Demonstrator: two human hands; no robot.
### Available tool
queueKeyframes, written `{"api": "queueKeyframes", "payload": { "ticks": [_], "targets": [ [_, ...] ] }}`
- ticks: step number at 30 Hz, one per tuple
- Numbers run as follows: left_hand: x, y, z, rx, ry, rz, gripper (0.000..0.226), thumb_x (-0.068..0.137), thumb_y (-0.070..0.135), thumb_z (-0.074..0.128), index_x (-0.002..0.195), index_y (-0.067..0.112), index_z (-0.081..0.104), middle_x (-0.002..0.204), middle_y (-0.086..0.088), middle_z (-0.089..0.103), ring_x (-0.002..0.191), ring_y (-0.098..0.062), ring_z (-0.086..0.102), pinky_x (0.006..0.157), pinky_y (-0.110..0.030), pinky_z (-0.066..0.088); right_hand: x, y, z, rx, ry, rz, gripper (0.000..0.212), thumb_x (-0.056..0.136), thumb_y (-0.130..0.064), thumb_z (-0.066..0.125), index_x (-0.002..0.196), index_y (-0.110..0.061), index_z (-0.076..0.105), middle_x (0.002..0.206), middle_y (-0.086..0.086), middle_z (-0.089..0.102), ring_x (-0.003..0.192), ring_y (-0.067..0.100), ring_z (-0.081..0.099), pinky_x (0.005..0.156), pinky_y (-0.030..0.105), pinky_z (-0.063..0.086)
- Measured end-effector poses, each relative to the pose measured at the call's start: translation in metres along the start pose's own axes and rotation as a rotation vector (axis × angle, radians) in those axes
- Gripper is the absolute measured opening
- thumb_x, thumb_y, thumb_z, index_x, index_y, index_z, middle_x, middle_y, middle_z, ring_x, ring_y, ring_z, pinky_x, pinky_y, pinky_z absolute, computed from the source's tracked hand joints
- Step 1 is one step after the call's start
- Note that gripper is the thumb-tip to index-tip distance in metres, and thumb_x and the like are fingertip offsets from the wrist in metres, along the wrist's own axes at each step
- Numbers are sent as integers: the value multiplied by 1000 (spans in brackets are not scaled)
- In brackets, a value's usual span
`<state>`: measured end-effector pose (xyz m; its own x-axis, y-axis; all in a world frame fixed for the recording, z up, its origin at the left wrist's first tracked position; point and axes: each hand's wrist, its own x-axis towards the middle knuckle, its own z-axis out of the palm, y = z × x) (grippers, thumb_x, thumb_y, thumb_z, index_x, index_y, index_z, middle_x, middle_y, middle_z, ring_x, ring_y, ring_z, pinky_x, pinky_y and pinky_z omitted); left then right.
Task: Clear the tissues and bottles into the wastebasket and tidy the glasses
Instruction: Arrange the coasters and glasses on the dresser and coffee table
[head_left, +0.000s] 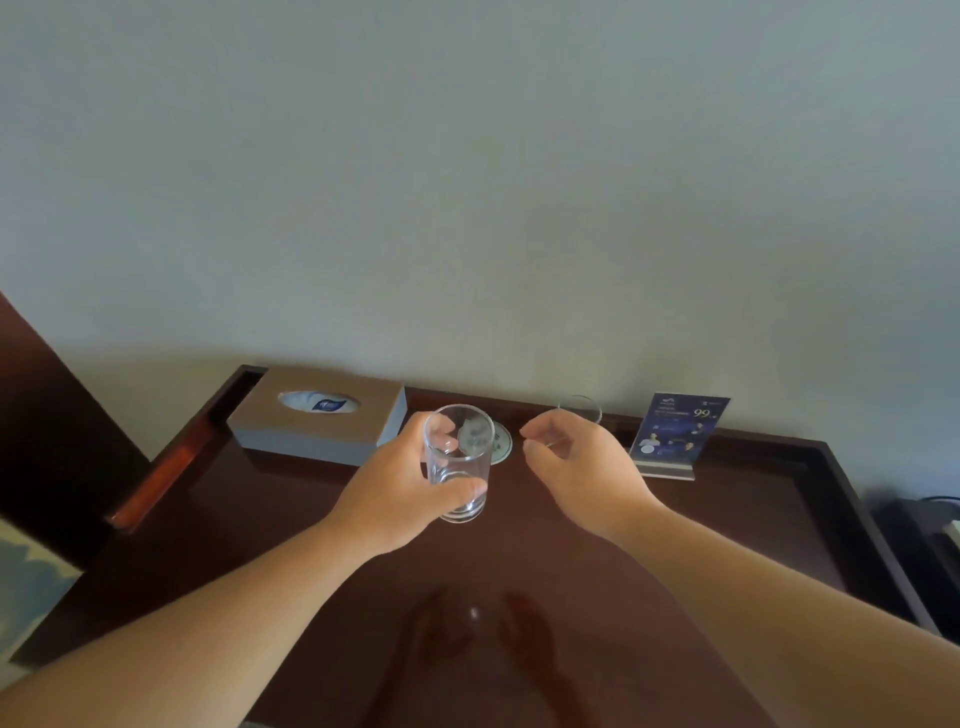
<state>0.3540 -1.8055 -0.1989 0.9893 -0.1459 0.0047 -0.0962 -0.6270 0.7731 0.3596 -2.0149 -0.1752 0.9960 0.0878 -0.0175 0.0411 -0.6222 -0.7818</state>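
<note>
Tumbler (459, 462) gripped in your left hand (400, 493) | right hand (576, 467) fingers loosely curled, empty | second glass (582, 408) behind | tabletop (727, 519) shows no tissues or bottles | glasses pending.

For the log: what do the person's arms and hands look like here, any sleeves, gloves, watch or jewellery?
Both forearms are bare up to the frame edge, with no sleeve in sight. The left hand and right hand wear no gloves. No watch, bracelet or ring shows on either wrist or on the visible fingers, and no markings or bandages are visible. Fingernail detail is too blurred to tell.
</note>
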Motion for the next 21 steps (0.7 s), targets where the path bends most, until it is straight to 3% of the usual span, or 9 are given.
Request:
{"api": "queueKeyframes", "payload": {
  "ticks": [4,10,14,21],
  "targets": [
    [42,-11,2,-19,22,-21,72,58,62,69,122,40,44,115,27,53,104,0,58,92,-33,50,36,10,0,10,-18,18,14,93,-29,56,106,-31,62,94,-20,62,85,-8,55,65,9,40],
    [86,-31,9,-51,11,-16,68,60,56,74,121,39,49,114,22,52,105,1,56,89,-37,53,72,20,4,11,-26,64,16,93,-29,55,107,-31,61,97,-19,63,84,-11,55,59,3,39],
    [115,-43,15,-56,-40,8,55,61,50,74,110,53,48,109,24,51,100,10,52,87,-34,53,88,29,14,28,-10,124,15,91,-29,57,106,-33,61,98,-18,65,85,-10,57,59,5,40],
    [165,-77,34,-111,-137,47,56,66,41,78,107,61,46,111,34,48,109,10,47,90,-35,52,109,43,37,28,-17,219,27,90,-32,58,116,-32,59,107,-20,61,90,-13,56,68,5,38]
  ]
}}
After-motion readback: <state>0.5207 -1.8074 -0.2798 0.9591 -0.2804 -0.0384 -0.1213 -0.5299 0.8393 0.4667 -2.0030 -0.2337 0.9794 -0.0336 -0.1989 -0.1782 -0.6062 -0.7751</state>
